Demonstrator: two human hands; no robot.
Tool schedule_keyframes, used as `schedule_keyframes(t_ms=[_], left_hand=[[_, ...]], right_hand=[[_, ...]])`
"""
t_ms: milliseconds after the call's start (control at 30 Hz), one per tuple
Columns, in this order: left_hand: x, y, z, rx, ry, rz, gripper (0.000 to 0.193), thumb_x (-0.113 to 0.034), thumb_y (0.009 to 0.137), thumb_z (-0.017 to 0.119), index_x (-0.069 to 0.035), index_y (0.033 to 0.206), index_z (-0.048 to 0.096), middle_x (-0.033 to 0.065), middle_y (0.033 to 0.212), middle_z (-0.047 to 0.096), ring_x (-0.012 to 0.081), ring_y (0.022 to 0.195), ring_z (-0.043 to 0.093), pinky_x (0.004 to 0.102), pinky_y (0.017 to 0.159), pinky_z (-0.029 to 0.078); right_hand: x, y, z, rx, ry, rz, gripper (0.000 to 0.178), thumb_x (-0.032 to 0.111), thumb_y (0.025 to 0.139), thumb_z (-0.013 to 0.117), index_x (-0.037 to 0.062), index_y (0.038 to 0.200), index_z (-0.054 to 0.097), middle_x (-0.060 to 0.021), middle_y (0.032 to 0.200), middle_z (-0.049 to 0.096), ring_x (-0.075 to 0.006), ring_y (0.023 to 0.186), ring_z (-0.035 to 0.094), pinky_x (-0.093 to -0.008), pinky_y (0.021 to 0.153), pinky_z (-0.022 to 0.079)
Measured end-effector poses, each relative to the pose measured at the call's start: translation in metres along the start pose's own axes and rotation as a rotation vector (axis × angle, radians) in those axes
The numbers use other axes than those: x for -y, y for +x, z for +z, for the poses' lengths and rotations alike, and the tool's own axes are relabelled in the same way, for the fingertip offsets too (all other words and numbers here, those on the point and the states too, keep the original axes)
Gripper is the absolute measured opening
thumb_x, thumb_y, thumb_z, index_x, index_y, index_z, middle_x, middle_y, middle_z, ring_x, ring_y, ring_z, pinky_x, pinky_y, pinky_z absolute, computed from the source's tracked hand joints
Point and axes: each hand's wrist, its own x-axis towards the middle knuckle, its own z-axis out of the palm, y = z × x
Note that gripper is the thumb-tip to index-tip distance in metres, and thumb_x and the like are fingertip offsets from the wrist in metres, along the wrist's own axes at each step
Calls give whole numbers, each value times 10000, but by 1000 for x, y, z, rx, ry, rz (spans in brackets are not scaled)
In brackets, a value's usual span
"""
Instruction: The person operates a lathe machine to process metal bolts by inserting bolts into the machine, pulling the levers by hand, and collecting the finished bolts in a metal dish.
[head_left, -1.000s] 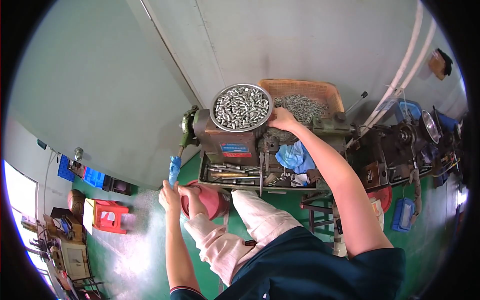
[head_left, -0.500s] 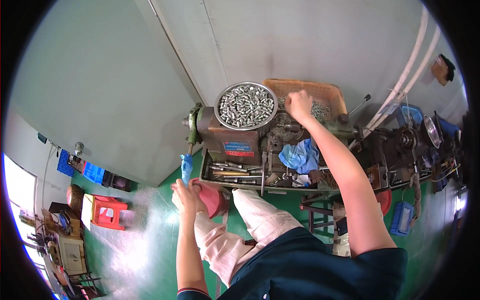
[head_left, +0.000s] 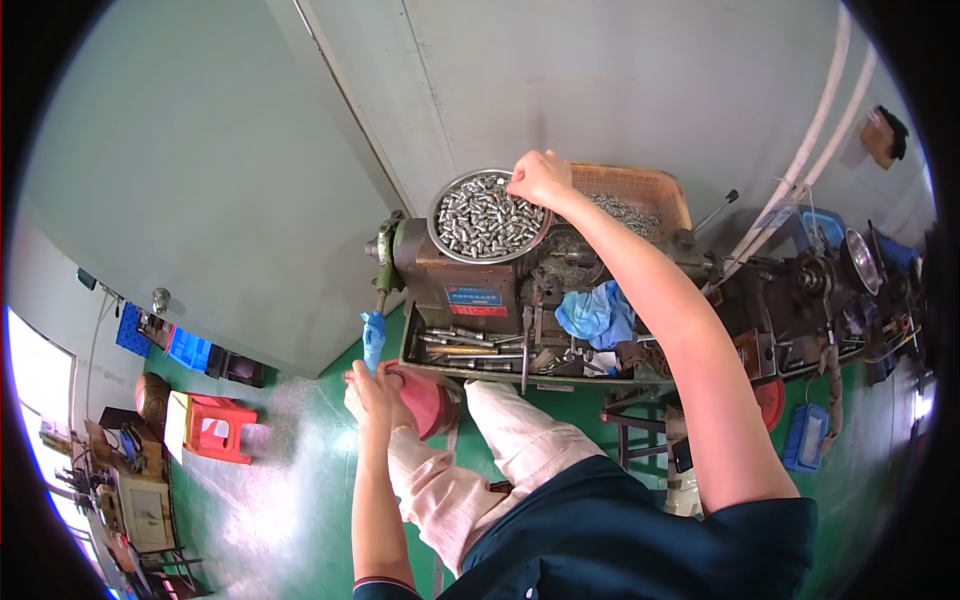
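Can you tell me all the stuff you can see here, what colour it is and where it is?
metal bowl: one, silver, on top of the machine, full of small shiny metal parts
basket: one, orange, behind the bowl, also holding metal parts
machine: one, brown and green, against the wall
lever handle: one, blue wrapping, at the machine's left
cloth: one, blue, on the machine
tool tray: one, dark, below the front, with metal rods
stool: one, red, on the green floor at left
right hand: over the bowl's rim, fingers in the parts
left hand: at the blue lever handle
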Motion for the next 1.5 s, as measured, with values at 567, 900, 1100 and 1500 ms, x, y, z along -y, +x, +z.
schedule_keyframes(t_ms=[567, 900, 1100, 1500], left_hand=[[-1, 1, 2, -31, -4, 38, 302, -296, 780, 500, -11, 742, 407, 205, 625, 535, 394, 600, 518, 468, 516, 393], [3, 0, 2, -42, -14, 62, 305, -289, 779, 504, -5, 733, 404, 210, 622, 534, 397, 600, 520, 464, 515, 396], [3, 0, -1, -31, -10, 38, 313, -303, 784, 493, -7, 733, 404, 210, 623, 536, 394, 602, 524, 462, 514, 399], [32, 26, -10, 110, 130, 30, 322, -339, 772, 509, -37, 779, 399, 200, 633, 549, 380, 617, 538, 460, 514, 407]], right_hand=[[-95, -43, 66, 191, 450, 69, 207, 140, 513, 640, 51, 697, 611, -97, 709, 609, -230, 706, 586, -310, 661, 450], [-78, -55, 72, 278, 339, 65, 176, 178, 502, 625, 112, 665, 630, -70, 690, 610, -228, 685, 584, -312, 639, 455], [-80, -52, 78, 315, 367, 63, 183, 185, 510, 642, 117, 679, 633, -65, 689, 611, -220, 684, 585, -312, 640, 452], [-93, -41, 79, 221, 424, 10, 163, 239, 584, 640, 124, 698, 633, -76, 716, 614, -234, 718, 587, -320, 664, 448]])
